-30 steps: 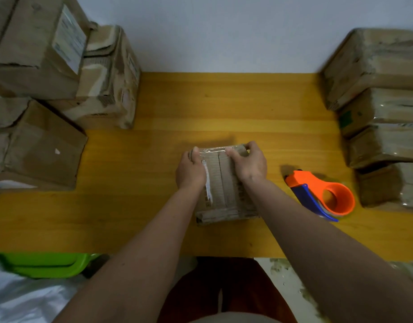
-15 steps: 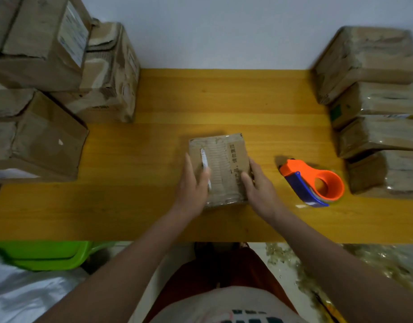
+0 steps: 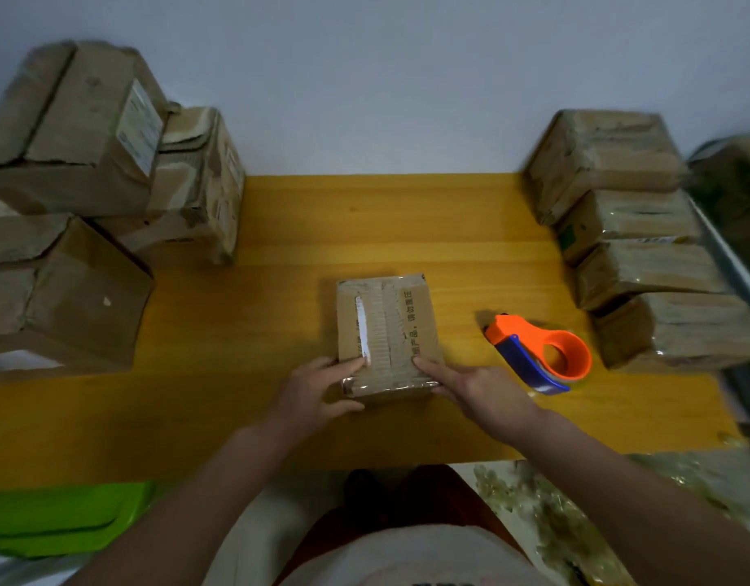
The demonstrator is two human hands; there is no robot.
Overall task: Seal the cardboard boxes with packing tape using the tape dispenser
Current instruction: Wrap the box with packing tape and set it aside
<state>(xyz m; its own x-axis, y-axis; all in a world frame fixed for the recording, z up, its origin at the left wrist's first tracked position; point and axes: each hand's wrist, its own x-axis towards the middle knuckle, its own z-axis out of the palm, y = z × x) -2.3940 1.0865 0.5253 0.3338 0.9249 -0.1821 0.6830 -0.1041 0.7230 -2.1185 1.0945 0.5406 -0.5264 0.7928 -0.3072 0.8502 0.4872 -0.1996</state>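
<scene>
Both grips have slid back from the far end of the small box point(image 3: 386, 332) to its near edge: left hand point(image 3: 312, 395) and right hand point(image 3: 477, 393) press there with straight fingers, apparently smoothing tape. The box looks sealed; the tape dispenser point(image 3: 542, 359) lies idle right of it on the tabletop point(image 3: 238, 408).

A small cardboard box point(image 3: 388, 334) lies on the yellow table point(image 3: 246, 332); the left hand point(image 3: 312, 395) and right hand point(image 3: 485, 393) press its near edge, the tape dispenser point(image 3: 538, 353) just beside.
</scene>
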